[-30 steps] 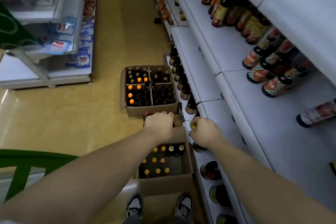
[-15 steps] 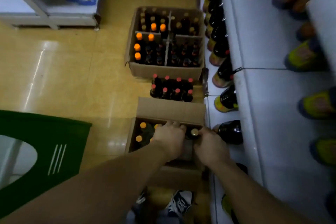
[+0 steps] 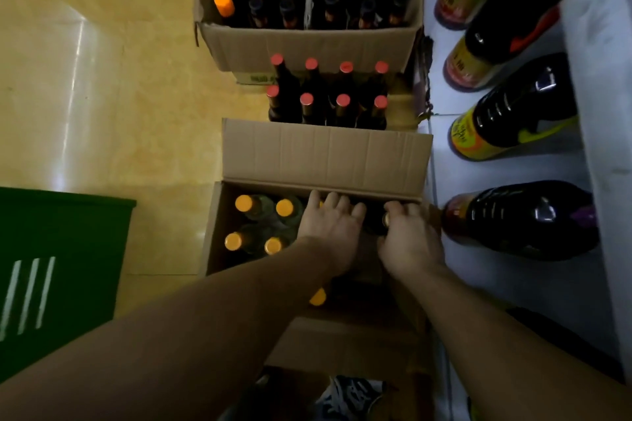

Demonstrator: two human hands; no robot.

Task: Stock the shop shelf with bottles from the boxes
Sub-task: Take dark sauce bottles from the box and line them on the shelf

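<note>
The right hand, fingers curled round the neck of an upright bottle in the near box, is nearer the shelf directly to its right; the left hand lies beside it inside that box, its grip not discernible.

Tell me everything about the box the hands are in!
The box is brown corrugated cardboard, open on top, its far flap lifted open. It sits on the yellow floor beside the white shelf. Orange-capped bottles stand in its left side. The left hand reaches inside; the right hand grips a dark bottle there.
</note>
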